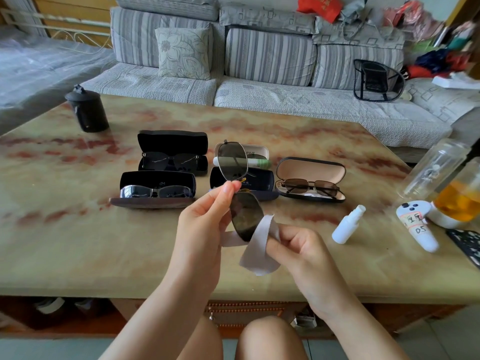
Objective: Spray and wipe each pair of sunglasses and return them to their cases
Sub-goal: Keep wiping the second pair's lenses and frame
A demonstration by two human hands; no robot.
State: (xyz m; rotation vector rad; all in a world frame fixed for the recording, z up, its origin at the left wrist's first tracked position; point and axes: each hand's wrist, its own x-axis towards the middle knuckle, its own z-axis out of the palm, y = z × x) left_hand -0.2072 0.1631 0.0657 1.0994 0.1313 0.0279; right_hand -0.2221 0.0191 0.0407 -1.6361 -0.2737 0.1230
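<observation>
One lens (244,214) of the sunglasses (232,160) half behind cloth (259,246)

The lower edge of the sunglasses (244,216) is being covered by the white cloth (259,253), and some fingertips of the right hand (298,253) are being hidden behind that cloth. The navy case (262,179) is being screened in part by the upper lens and by the left hand (200,224), so its inside cannot be made out. The white case (257,150) is being masked likewise by the upper lens. The jar of orange liquid (459,201) and the black patterned object (467,242) are being cut off by the right edge. Print inside the case lids is being shown too small to read.
</observation>
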